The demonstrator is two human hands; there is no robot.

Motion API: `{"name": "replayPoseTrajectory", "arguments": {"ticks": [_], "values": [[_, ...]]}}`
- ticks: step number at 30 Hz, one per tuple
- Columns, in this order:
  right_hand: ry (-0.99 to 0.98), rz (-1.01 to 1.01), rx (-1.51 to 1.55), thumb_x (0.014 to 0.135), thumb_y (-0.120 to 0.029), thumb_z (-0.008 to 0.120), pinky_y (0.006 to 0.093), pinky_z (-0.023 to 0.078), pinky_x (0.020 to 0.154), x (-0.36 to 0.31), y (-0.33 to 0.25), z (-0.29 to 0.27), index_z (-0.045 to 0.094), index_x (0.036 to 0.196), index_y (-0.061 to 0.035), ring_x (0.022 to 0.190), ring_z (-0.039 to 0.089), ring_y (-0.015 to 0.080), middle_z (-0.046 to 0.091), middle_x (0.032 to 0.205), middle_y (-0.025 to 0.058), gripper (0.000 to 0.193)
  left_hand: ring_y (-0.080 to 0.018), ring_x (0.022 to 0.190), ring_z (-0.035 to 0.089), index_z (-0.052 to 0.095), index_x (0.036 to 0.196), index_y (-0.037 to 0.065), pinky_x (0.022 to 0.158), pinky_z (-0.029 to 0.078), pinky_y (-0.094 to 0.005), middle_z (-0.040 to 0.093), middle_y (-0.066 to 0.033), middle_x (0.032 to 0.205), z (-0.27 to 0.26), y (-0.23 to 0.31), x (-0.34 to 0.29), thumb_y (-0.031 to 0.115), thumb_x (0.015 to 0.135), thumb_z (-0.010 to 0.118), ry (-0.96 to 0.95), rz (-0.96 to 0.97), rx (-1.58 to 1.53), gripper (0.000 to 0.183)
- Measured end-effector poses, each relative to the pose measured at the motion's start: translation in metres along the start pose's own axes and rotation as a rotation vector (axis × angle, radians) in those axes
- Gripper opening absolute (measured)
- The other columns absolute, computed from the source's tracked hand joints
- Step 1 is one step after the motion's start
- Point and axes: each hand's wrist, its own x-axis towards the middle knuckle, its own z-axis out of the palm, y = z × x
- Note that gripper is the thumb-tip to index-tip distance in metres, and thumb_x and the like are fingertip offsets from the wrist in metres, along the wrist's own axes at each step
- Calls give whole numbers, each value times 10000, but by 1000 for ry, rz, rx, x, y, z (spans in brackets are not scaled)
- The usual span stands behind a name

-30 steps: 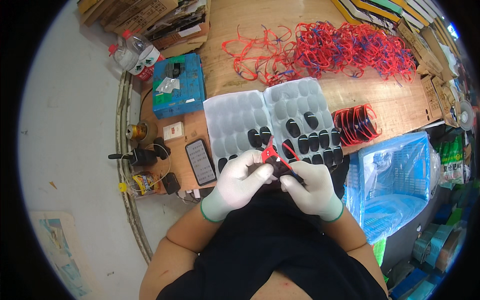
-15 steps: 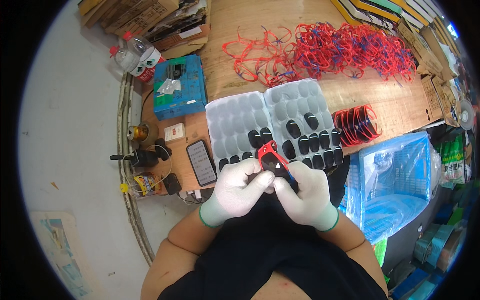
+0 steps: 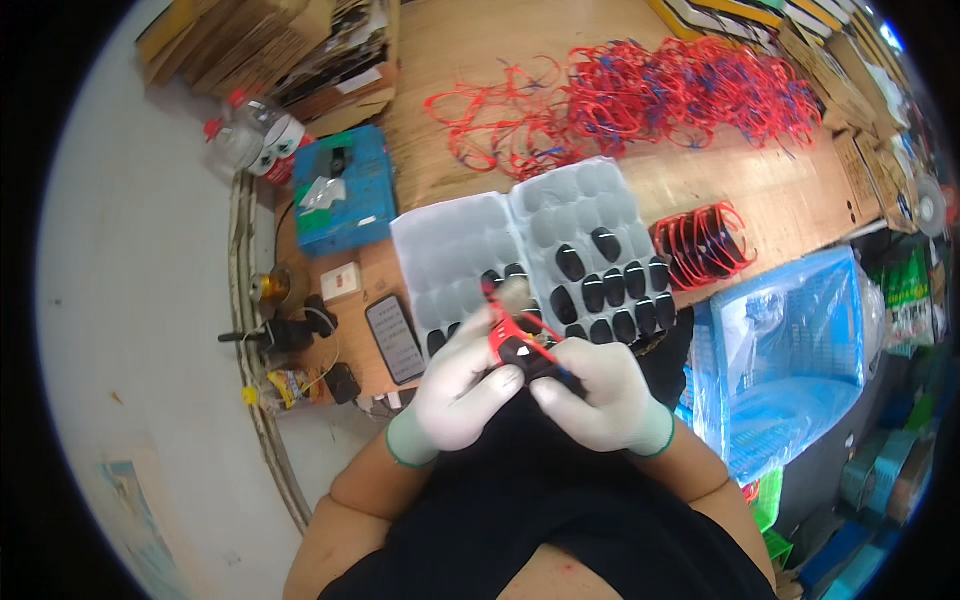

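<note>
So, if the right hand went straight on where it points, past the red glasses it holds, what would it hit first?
Most likely the left hand, just across the red glasses from the right hand, though depth is hard to judge.

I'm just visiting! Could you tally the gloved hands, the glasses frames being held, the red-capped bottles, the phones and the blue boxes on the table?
Left hand and right hand, gloved: 2
Red glasses frame, held: 1
Red-capped bottles: 2
Phone: 1
Blue box on the table: 1
Total: 7
</note>
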Motion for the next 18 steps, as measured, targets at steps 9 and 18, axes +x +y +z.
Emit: {"name": "replayPoseTrajectory", "arguments": {"ticks": [9, 18], "values": [[259, -149, -254, 885, -144, 673, 433, 518, 614, 5, 70, -56, 655, 916, -53, 684, 641, 367, 623, 759, 164, 98, -366, 1368, 494, 678, 975, -15, 1097, 419, -457, 460, -259, 1497, -9, -22, 18, 18, 863, 547, 137, -148, 103, 175], [587, 479, -680, 997, -316, 515, 458, 521, 841, -17, 271, -259, 694, 1046, -22, 925, 675, 417, 688, 938, 270, 347, -266, 1065, 673, 684, 930, -8, 960, 505, -374, 692, -177, 1136, -33, -75, 74, 149, 934, 594, 40, -257, 426, 181]]}}
